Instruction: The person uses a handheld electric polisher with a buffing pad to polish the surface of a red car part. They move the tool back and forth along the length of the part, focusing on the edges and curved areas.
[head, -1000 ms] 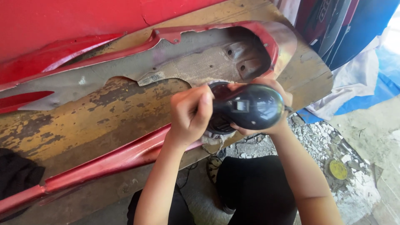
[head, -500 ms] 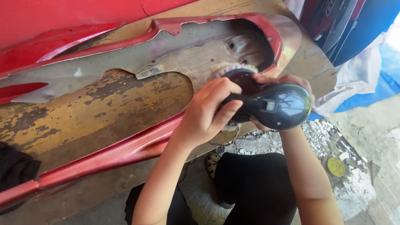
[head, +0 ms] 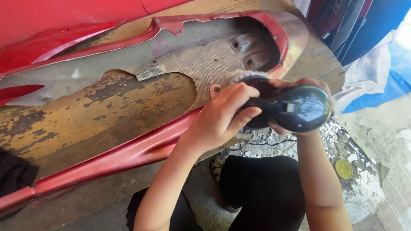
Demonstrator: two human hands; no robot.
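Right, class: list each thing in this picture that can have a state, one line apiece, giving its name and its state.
Polisher: gripped in both hands, pad pressed against the red panel.
Left hand: closed over the polisher's front.
Right hand: wrapped round the polisher's rear.
Red panel: lying inner side up, its paint worn at the tip.
Wooden board: lying under the panel, paint peeling.
Yellow disc: lying flat on the rubble.

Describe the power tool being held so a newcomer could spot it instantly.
Start at the long red body panel lying on the worn wooden board. At its right end, both hands meet: the left hand on top, the right hand behind. Between them is the polisher, the only glossy black, bulbous thing there, with a fluffy white pad.
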